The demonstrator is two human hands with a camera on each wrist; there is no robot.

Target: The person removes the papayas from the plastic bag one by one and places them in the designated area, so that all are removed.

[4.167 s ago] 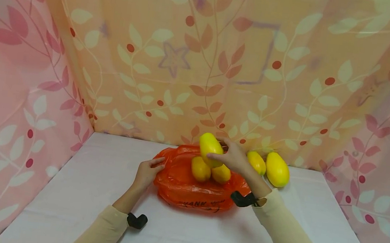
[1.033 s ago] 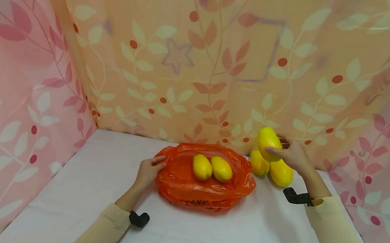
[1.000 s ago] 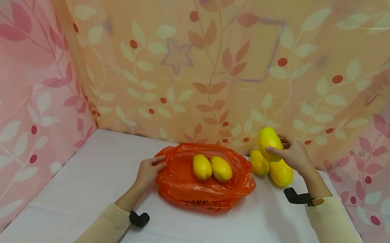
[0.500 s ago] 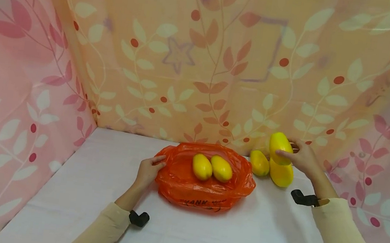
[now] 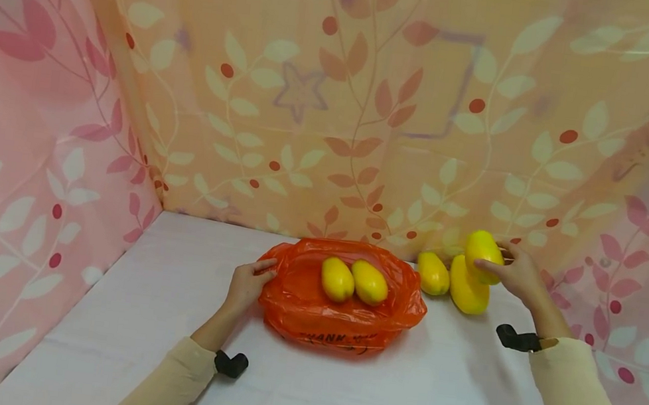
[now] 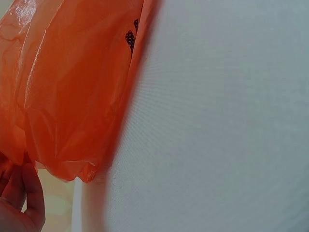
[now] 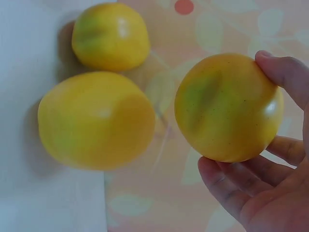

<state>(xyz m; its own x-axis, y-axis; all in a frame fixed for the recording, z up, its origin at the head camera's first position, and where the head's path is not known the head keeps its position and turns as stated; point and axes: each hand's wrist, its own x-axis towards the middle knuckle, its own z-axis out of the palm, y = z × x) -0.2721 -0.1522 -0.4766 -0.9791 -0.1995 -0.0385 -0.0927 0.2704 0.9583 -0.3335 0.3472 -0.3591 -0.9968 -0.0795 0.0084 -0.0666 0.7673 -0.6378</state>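
In the head view my right hand (image 5: 517,274) holds a yellow mango (image 5: 482,254) raised at the right. The right wrist view shows the thumb and fingers (image 7: 224,186) curled about this mango, which has a greenish patch. Below and left of it lie a larger mango (image 5: 466,292) and a smaller one (image 5: 432,273), side by side on the table. My left hand (image 5: 246,284) pinches the left edge of an orange plastic bag (image 5: 290,292). Two more mangoes, a left one (image 5: 336,279) and a right one (image 5: 369,281), lie together in the spread bag mouth.
A white cloth covers the table (image 5: 170,292). Behind it hangs a peach leaf-patterned curtain (image 5: 238,119). Pink patterned curtains stand at the left (image 5: 1,192) and right sides. Black printed lettering marks the bag's front.
From above the bag, my right hand has carried a mango right, past the table mangoes; over the last second it moved further right and lower. My left hand stays at the bag's edge.
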